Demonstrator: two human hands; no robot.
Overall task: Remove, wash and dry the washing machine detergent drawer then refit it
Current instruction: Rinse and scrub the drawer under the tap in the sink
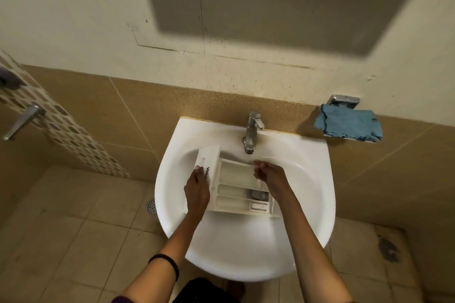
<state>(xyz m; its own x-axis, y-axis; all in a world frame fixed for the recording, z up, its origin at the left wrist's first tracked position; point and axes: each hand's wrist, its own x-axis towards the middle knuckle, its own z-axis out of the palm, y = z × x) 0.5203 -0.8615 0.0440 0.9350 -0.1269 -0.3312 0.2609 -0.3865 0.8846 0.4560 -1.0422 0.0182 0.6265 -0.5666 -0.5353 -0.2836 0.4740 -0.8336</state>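
Note:
The white detergent drawer (236,184) lies across the basin of the white sink (246,248), its compartments facing up and its front panel to the left. My left hand (197,190) grips that front panel. My right hand (269,176) rests on the drawer's far right corner, fingers curled over the rim just below the chrome tap (251,134). No water stream is visible from the tap.
A blue cloth (349,125) lies on a metal wall shelf to the right of the sink. A metal handle (23,120) sticks out at the left beside a mosaic tile strip. A floor drain (151,206) sits on the tiled floor left of the sink.

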